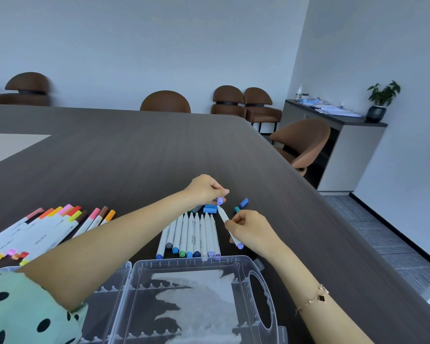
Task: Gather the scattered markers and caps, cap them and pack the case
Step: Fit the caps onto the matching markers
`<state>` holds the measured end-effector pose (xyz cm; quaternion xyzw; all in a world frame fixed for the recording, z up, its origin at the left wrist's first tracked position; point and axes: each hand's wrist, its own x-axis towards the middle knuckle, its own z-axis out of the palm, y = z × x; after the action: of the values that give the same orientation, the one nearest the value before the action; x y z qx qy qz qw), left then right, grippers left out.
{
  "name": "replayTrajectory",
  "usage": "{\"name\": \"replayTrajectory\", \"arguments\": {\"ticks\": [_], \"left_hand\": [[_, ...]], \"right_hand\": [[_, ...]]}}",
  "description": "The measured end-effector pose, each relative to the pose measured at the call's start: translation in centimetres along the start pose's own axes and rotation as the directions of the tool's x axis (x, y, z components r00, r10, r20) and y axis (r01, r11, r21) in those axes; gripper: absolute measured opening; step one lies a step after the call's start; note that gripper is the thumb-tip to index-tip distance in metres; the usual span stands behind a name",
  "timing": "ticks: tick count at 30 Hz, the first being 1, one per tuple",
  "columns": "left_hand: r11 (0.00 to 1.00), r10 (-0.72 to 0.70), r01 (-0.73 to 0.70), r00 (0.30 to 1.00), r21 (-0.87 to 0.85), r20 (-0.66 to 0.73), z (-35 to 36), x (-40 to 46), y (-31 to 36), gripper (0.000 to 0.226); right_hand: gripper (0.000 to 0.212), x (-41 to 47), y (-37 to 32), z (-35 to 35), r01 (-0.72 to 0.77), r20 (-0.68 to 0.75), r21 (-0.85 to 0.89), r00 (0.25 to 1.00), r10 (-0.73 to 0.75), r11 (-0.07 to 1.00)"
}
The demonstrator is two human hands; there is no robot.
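Pinching a lilac cap (220, 200), left hand (204, 188); right hand (250, 228) grips marker (224, 215) beside loose caps (210, 209).

This is an office meeting room: brown chairs (165, 101) stand behind the big dark surface (139, 150), with a paper-covered cabinet (343, 135) beside it.

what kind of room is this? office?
Likely an office meeting room: a long dark wood-grain conference table ringed by matching brown upholstered chairs, and a grey sideboard against the wall carrying papers and a potted plant. Bare pale walls, no home furnishings in view.
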<state>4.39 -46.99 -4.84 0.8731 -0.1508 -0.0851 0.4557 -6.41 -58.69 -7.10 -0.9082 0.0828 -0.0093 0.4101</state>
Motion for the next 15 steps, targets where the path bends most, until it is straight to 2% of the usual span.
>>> {"name": "replayTrajectory", "arguments": {"ticks": [7,15], "left_hand": [[0.999,-0.025,0.025,0.999,0.02,-0.027,-0.1,0.25,-0.13,0.019],[1.0,0.014,-0.014,0.999,0.004,0.037,0.89,-0.2,0.36,0.016]], "right_hand": [[0.025,0.19,0.04,0.01,-0.009,-0.024,0.017,1.0,0.009,1.0],[0.026,0.05,-0.04,-0.16,0.001,-0.064,0.065,0.998,0.003,0.998]]}}
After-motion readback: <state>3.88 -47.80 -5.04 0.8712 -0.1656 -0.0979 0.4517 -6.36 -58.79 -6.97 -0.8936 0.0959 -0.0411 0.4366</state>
